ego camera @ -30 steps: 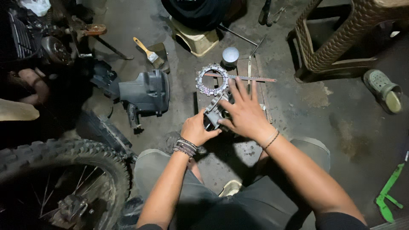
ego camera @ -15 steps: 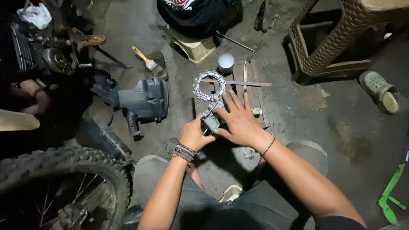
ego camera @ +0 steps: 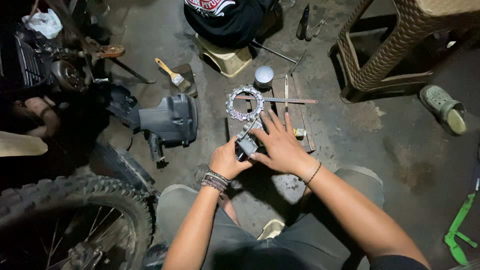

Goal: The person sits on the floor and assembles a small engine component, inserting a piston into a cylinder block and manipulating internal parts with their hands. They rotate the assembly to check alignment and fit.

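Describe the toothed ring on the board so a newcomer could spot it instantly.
Start at the brown woven stool at top right, then move left to the small wooden board on the concrete floor in front of the person's hands. The toothed ring lies flat on the board's left end, just beyond the left hand. It is the only notched open circle there; the hacksaw blade beside it is straight.
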